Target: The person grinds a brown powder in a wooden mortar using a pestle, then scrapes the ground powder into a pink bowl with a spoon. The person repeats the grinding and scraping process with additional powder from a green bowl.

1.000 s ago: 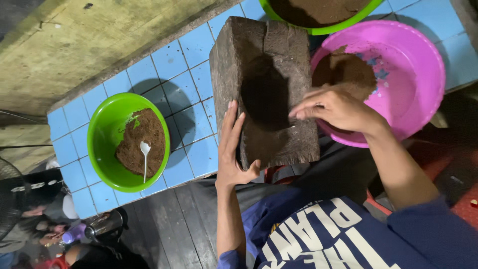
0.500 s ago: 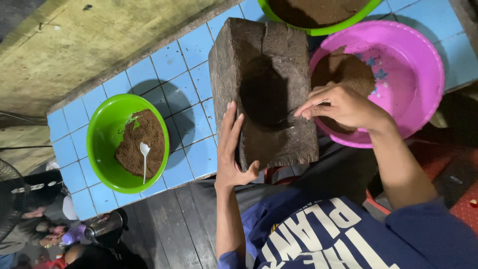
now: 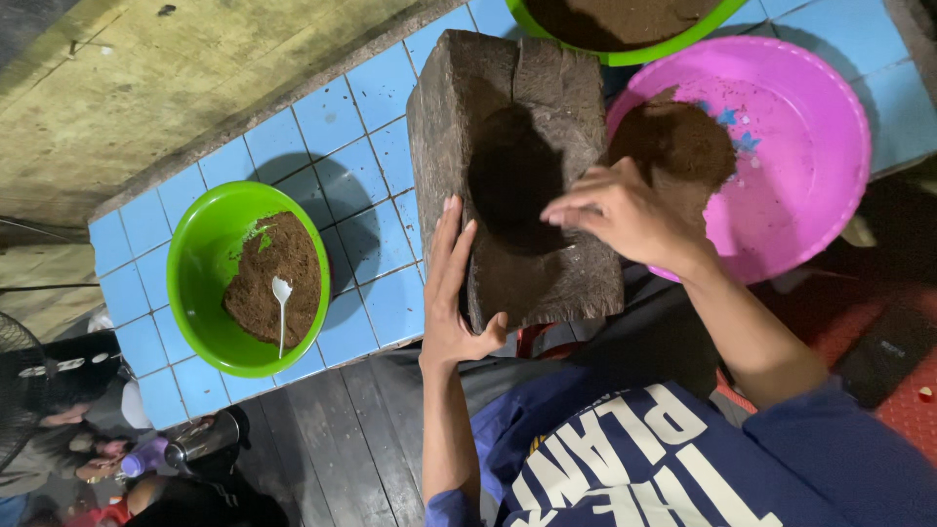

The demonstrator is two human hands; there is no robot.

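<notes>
**Hands on the wooden mould**

A heavy dark wooden block (image 3: 517, 176) with a round hollow scooped into its top sits on the blue-tiled counter (image 3: 332, 127), its near end jutting past the counter's edge toward the person. The left hand (image 3: 454, 293) lies flat against the block's left side, fingers stretched out along the wood and the thumb hooked around the near corner, so its grip is spread but pressed onto the block. The right hand (image 3: 625, 215) hovers over the right rim of the hollow, fingers bunched and pointing down into it; its grip is drawn together at the tips, and I cannot tell whether anything is pinched between them.

Just right of the block stands a pink plastic basin (image 3: 810, 127) with a heap of brown crumbly powder (image 3: 673, 141) piled against its left wall, partly behind the right hand. To the left, apart from the block, a green bowl (image 3: 195, 293) holds a mound of the same brown stuff with a small white spoon (image 3: 281, 307) lying on it. At the far edge, another green bowl (image 3: 625, 54) of brown powder is cut off by the frame, touching the far end of the block.
</notes>
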